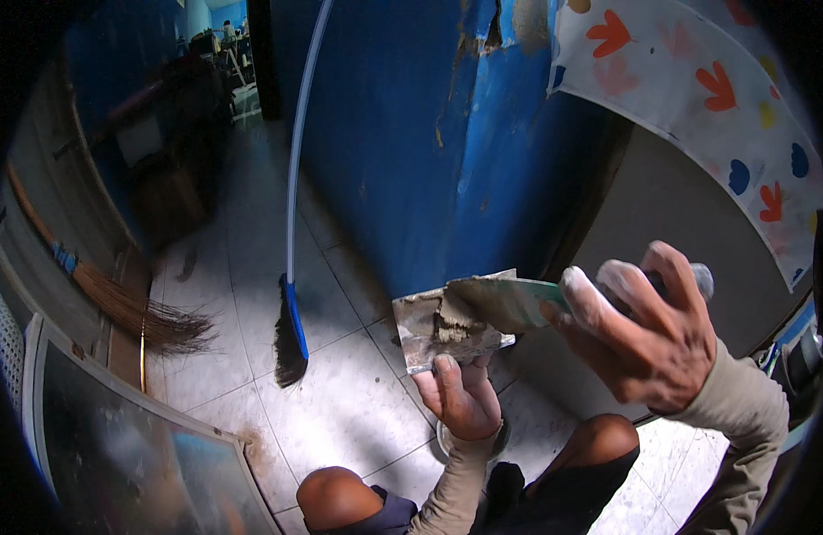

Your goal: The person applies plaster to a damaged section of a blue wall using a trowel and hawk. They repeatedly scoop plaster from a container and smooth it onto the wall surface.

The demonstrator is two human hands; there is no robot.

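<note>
While board (417, 325) holds paste (454, 317) — a container (504, 436) sits below.

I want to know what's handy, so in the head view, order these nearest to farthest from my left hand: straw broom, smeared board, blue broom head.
1. Smeared board: held in your left hand.
2. Blue broom head: left of that hand.
3. Straw broom: farther left, near the picture's edge.

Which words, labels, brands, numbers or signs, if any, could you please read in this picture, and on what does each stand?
None can be read. The white cloth shows only coloured shapes. No lettering can be made out on the flat plate in the left hand or the flat-bladed tool in the right hand.
</note>
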